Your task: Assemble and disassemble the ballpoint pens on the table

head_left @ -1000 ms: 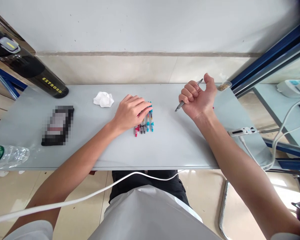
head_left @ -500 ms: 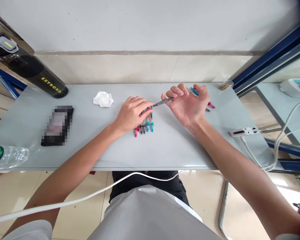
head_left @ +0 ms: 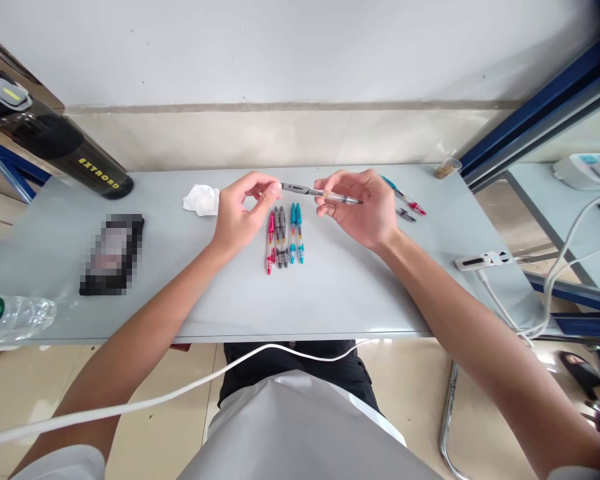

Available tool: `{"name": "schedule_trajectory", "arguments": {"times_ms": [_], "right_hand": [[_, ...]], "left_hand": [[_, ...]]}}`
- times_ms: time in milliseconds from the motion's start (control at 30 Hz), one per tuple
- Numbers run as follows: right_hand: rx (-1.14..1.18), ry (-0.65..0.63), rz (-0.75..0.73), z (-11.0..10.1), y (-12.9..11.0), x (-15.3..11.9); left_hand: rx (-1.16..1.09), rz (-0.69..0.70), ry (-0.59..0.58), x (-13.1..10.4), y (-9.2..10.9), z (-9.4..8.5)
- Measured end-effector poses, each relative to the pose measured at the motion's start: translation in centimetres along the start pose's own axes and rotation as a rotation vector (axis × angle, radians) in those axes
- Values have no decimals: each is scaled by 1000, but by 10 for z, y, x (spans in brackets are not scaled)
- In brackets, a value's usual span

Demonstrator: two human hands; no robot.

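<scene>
Holds grey pen [head_left: 307, 191] crosswise above table [head_left: 330, 307], between hands. Pinches grey end with left hand [head_left: 236, 217], thumb against fingertips. Rests clear end across right hand [head_left: 365, 210], with palm showing and fingers curled; cannot tell if gripping. Hovers just beyond pen row [head_left: 282, 230].

The held pen [head_left: 300, 189] looks smooth, glossy plastic.

Between the left hand [head_left: 240, 207] and the right hand [head_left: 373, 210] is a grey pen [head_left: 297, 189] with a clear barrel. Nearer than both, the row of pens [head_left: 282, 223] runs pinkish red, grey, grey, teal, teal. Pens [head_left: 417, 208] beside the right hand show teal, red and grey. Left of the left hand are a white tissue [head_left: 200, 200] and a dark bottle [head_left: 75, 148] with yellow lettering [head_left: 99, 173].
</scene>
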State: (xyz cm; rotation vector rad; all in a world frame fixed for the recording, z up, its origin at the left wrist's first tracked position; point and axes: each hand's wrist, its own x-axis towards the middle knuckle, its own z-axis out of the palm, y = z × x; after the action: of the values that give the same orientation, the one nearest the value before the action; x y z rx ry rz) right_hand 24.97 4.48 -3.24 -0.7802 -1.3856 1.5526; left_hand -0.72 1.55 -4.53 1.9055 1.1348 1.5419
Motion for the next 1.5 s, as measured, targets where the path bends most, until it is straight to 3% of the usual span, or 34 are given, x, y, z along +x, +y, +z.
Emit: {"name": "schedule_trajectory", "arguments": {"times_ms": [100,233,400,533,733,833,1133,1500], "right_hand": [[-17,-131,46,3,8,0],[-359,-232,-43,3,15,-4],[-841,-232,-151,-5,20,-5],[-990,-198,-174,-8,16,-4],[-1369,-27,-126,-20,13,2],[-1482,-20,-71,-25,16,4],[-1497,-137,-92,-13,24,0],[-1331,-282,-200,-4,23,-8]], "left_hand": [[-107,-97,-2,2,-3,-1],[-85,-142,-77,0,-10,1],[65,-103,-198,-6,-17,6],[127,-69,-264,-11,-20,10],[335,90,-331,-15,-27,11],[419,123,-382,-17,-29,12],[514,206,-479,-19,-29,13],[496,230,-483,-20,-29,14]]}}
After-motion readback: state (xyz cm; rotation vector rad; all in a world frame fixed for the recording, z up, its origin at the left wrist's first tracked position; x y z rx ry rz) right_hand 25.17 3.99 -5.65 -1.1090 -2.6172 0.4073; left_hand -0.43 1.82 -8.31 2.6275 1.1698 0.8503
